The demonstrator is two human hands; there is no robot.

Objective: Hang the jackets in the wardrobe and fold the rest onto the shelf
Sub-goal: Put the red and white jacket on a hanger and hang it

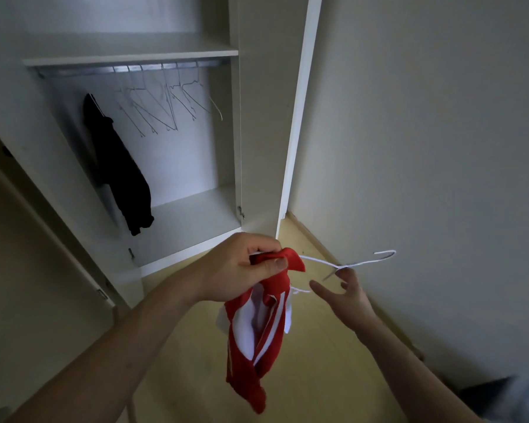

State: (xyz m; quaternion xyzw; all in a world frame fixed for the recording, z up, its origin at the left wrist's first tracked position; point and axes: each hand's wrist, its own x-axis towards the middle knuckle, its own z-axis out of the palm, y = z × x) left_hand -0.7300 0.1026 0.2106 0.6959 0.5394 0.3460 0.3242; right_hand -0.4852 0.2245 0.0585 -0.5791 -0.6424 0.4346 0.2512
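Observation:
A red jacket with white stripes (257, 337) hangs down in front of me, and my left hand (242, 267) pinches its collar at the top. My right hand (345, 296) holds a white wire hanger (358, 263) by the neck with its fingertips, thumb spread out. One arm of the hanger reaches into the jacket's collar. The open white wardrobe (165, 209) stands ahead. A black jacket (116, 169) hangs at the left end of its rail (129, 68).
Several bare wire hangers (171, 102) hang on the rail to the right of the black jacket. A shelf (129, 56) runs above the rail. The right door (297, 117) stands open, with a plain wall to its right. Below is a light wooden floor (318, 377).

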